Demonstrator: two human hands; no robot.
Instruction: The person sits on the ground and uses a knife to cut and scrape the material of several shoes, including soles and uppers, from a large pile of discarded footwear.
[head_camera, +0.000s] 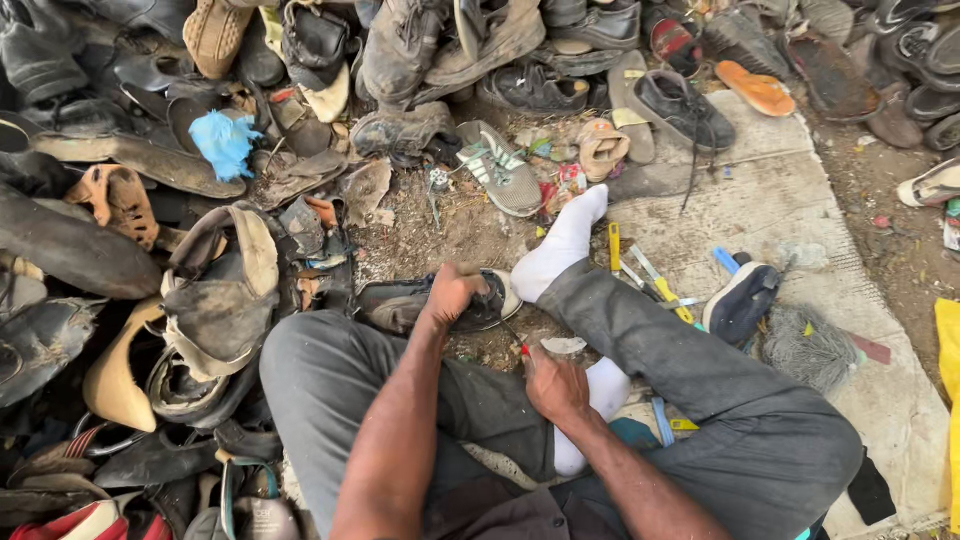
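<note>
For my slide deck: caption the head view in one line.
Seated amid piled worn shoes, left hand grasps a dark shoe; right hand rests near a white sock.

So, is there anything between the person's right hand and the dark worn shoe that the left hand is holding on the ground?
Nothing visible blocks it. The right hand, holding a small red-tipped tool, sits just beside the dark worn shoe; only bare dirt lies between. The left hand already presses on the shoe.
</note>
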